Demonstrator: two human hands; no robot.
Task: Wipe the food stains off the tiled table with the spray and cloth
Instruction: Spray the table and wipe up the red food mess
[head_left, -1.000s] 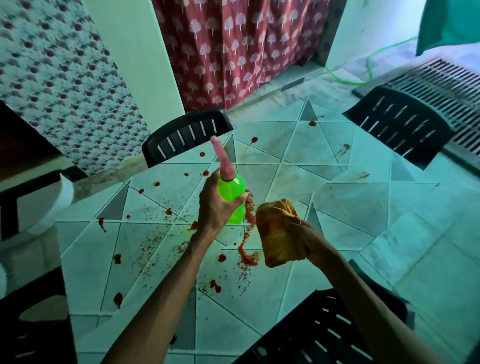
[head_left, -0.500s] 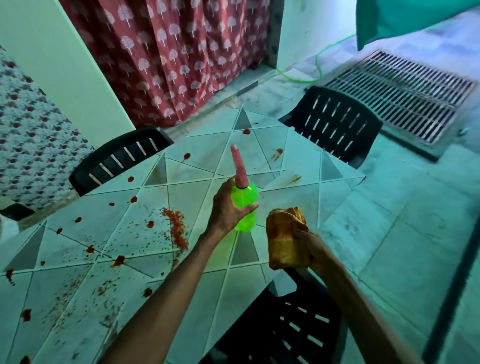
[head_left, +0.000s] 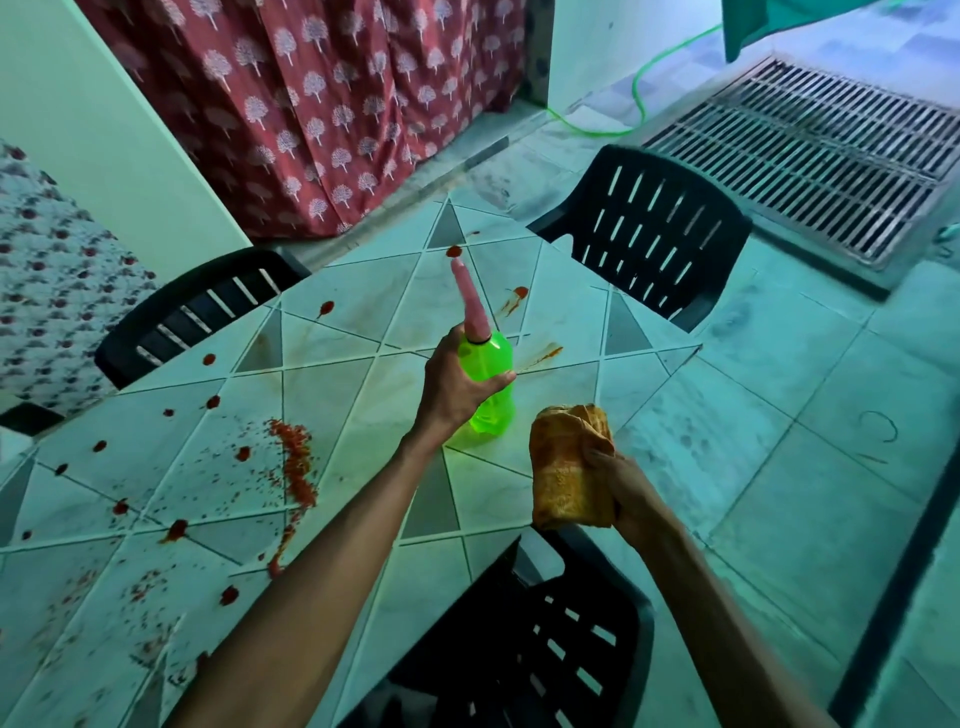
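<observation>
1. The left hand (head_left: 451, 387) sat near the centre of the frame, wrapped around the upper body of a green spray bottle (head_left: 488, 387), its fingers clamped on the plastic: the thumb lay across the front of the bottle toward the right, and the other fingers were hidden behind it
2. The bottle stood roughly upright, and I cannot tell whether its base touched the tiles or hung just above them; its pink nozzle (head_left: 470, 301) rose above the hand and leaned slightly to the upper left
3. The right hand (head_left: 621, 486) was just right of and below the bottle, apart from it, near the bench's lower right edge
4. Its fingers were closed tight on a bunched yellow-orange cloth (head_left: 566, 467); the cloth bulged out to the left and above the fingers, with its top folds level with the bottle's base
5. The tiled bench (head_left: 363, 291) ran from the lower left of the frame to the upper middle, pale tiles cut into triangles
6. Red food stains (head_left: 296, 462) lay thickest left of the left forearm, in a curved streak with fine specks around it; single drops were scattered toward the left edge
7. Further smears (head_left: 519, 296) showed above and right of the bottle, near the bench's far corner
8. Dark plastic chairs stood around the bench: one (head_left: 649, 234) at upper right, one (head_left: 197, 306) at left, one (head_left: 545, 639) at the bottom under the right forearm
9. A red patterned curtain (head_left: 311, 104) hung at the top of the frame, and a metal floor grate (head_left: 810, 156) filled the upper right
</observation>
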